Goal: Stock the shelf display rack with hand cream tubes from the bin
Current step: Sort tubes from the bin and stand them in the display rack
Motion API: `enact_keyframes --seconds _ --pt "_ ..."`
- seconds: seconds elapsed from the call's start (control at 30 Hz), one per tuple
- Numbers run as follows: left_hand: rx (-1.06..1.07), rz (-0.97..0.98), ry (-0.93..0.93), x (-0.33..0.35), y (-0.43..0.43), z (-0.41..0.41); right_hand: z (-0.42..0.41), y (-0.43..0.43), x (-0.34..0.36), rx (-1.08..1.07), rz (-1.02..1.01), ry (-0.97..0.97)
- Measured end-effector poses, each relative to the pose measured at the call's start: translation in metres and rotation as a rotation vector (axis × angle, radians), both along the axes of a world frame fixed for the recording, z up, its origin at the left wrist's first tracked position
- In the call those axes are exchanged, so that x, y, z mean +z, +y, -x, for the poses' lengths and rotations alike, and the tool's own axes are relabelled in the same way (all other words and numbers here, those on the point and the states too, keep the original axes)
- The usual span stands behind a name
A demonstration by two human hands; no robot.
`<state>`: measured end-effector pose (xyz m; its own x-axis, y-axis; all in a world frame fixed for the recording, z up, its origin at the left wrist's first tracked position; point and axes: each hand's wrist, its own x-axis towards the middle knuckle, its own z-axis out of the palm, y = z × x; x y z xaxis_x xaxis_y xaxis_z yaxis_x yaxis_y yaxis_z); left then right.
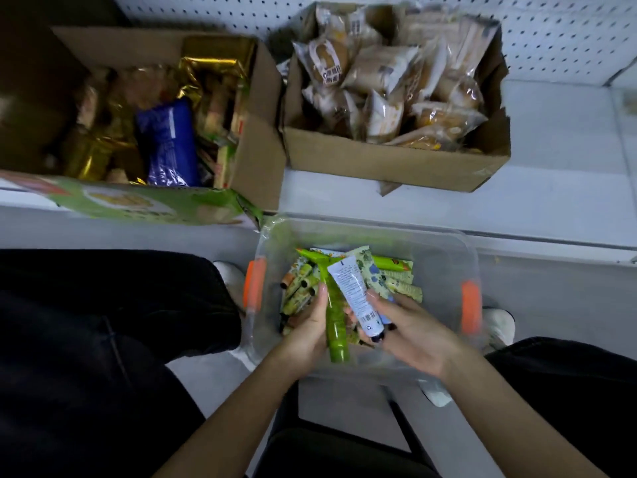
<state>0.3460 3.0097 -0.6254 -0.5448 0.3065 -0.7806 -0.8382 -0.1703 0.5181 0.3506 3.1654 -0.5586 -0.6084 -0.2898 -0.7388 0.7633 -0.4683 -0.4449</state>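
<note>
Head view, bin: clear plastic bin (444,246) with orange handles (470,307), lower middle of the frame, right up against the front edge of the white shelf (558,160).
Tubes: a jumble of hand cream tubes (300,293) lying in the bottom of the bin, mostly pale green and patterned (labels way too blurry to read).
Left hand: left hand (310,327) is over the bin just left of centre, thumb and fingers wrapped round a green tube (336,322), cap end pointing at the bottom of the frame.
Right hand: right hand (413,334) is just beside it, fingers pinching a white tube (356,298) with a dark cap at its lower end.
Hands together: close, and the white tube leans across the green one.
Upper left: cardboard box (262,160) on the shelf, stuffed with gold and blue packs (169,146).
Upper right: second cardboard box (379,163) full of wrapped buns (379,69).
Top edge: white pegboard (558,32) behind the boxes.
Lower corners: dark trouser legs (103,322) either side of the bin, plus a pale shoe (499,322) at the right.
</note>
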Motion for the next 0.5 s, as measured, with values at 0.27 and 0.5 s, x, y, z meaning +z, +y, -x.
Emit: enact_keyframes --seconds 0.27,0.5 --pt "0.061 -0.187 0.027 0.039 -0.005 0.027 0.004 -0.040 0.021 -0.154 0.017 0.030" --pt "0.022 -0.230 0.087 0.039 -0.011 0.030 -0.004 -0.043 0.021 -0.078 -0.187 0.131"
